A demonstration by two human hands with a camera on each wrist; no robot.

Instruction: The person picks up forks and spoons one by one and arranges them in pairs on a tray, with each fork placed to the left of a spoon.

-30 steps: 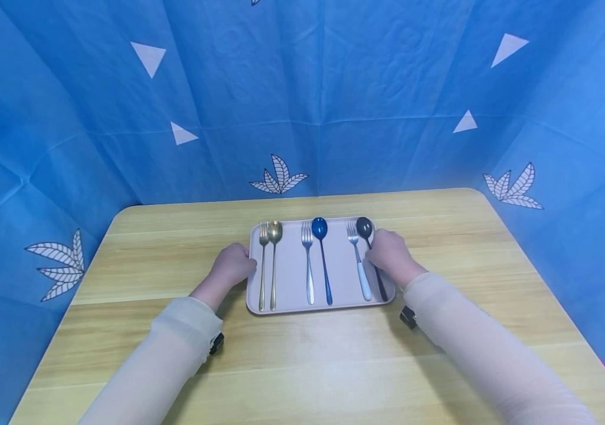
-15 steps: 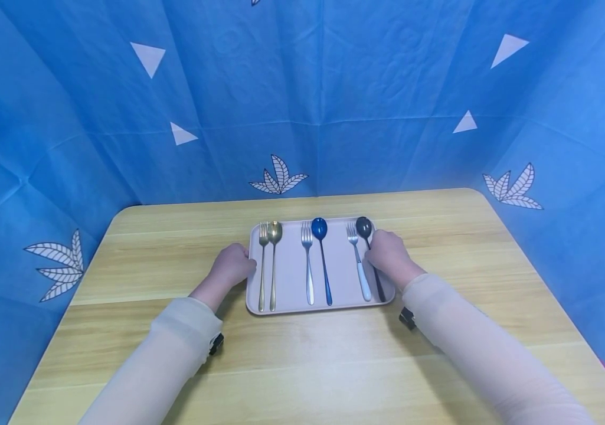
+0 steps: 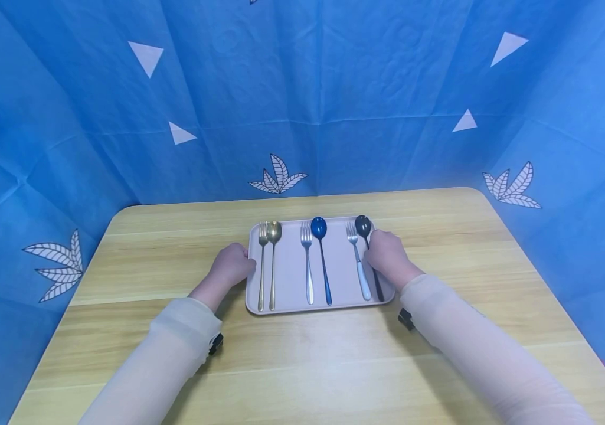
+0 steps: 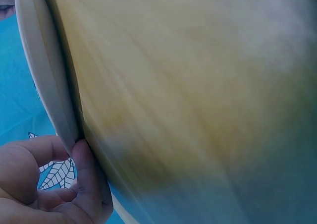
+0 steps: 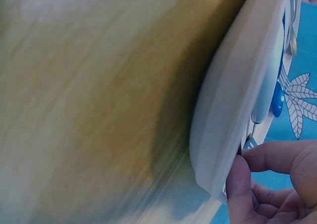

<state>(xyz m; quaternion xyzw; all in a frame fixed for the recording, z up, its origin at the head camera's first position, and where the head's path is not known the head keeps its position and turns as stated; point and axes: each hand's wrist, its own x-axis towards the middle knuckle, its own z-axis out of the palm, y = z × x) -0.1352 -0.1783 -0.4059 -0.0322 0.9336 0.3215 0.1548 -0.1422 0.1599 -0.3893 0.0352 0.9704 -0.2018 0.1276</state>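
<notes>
A pale pinkish tray (image 3: 288, 265) lies near the table's far side. My left hand (image 3: 232, 264) pinches its left rim between thumb and fingers, as the left wrist view confirms. At the right rim, my right hand (image 3: 389, 255) pinches the edge and partly covers the black spoon (image 3: 363, 225). From left to right the tray bears a gold fork (image 3: 262, 271), a gold spoon (image 3: 272, 265), a silver fork (image 3: 308, 265), a blue spoon (image 3: 324, 260), a fork with a pale handle (image 3: 360, 268) and that black spoon. All lie lengthwise, heads toward the far side.
The light wooden table (image 3: 307, 372) extends around the tray on all sides. Blue cloth (image 3: 376, 71) with white leaf and triangle prints hangs behind and along both sides. A small black device (image 3: 406, 319) sits under the right sleeve, another (image 3: 216, 344) under the left.
</notes>
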